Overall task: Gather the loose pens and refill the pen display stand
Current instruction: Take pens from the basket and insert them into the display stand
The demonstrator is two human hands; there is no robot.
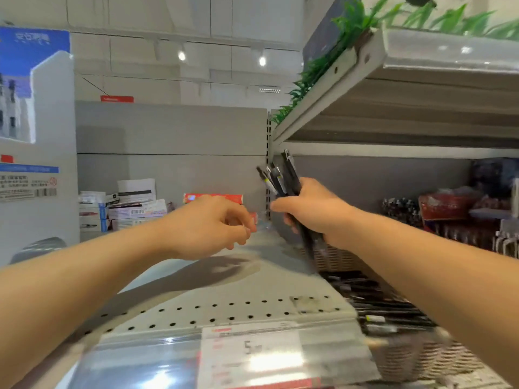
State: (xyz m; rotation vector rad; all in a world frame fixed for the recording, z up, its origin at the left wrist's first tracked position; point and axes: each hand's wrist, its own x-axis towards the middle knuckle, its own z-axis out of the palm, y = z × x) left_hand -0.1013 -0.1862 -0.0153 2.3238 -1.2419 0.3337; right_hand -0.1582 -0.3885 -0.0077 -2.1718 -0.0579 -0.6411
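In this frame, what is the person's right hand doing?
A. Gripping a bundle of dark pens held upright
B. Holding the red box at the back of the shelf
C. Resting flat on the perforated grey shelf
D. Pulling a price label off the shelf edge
A: the right hand has its fingers curled in a grip round the bundle of dark pens, whose tops stick up above the fist.

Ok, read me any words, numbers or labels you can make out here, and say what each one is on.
"5": large digit on the price tag at the shelf's front edge; its smaller print is blurred.
Blue poster: white characters, too blurred to read.
Boxes on the shelf: print and barcodes too small.
Red hanging sign: unreadable.
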